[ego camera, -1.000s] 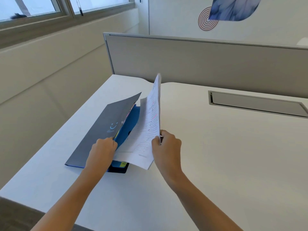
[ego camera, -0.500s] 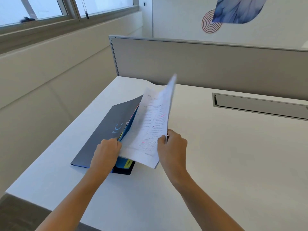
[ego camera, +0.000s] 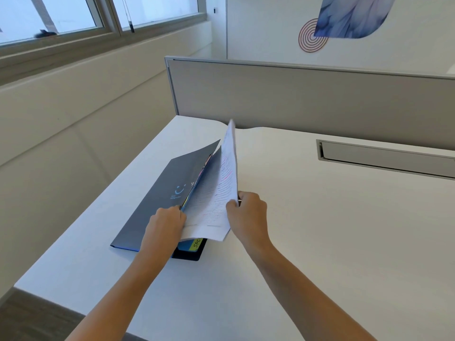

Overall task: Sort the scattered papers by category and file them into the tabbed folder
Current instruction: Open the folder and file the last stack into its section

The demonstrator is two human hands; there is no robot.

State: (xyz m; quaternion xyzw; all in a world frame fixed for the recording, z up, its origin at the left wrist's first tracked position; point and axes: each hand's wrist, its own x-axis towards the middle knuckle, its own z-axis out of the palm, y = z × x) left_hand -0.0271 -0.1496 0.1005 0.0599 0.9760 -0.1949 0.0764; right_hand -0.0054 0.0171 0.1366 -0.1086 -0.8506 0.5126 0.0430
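Head view showed the white desk [ego camera: 320, 230] across the lower frame, the dark tabbed folder [ego camera: 157, 200] half-open at centre-left. Light, floppy papers [ego camera: 214, 200] stood in its mouth, likely best held by an edge. The left hand [ego camera: 165, 225] gripped the cover's edge; the right hand [ego camera: 248, 212] pinched the sheets' right edge.

White desk [ego camera: 320, 242], grey partition [ego camera: 295, 99] (perhaps fabric), window [ego camera: 61, 16] beyond.

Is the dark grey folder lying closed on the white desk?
No: the left hand holds the dark grey folder open, and the right hand grips white printed sheets partly inside it.
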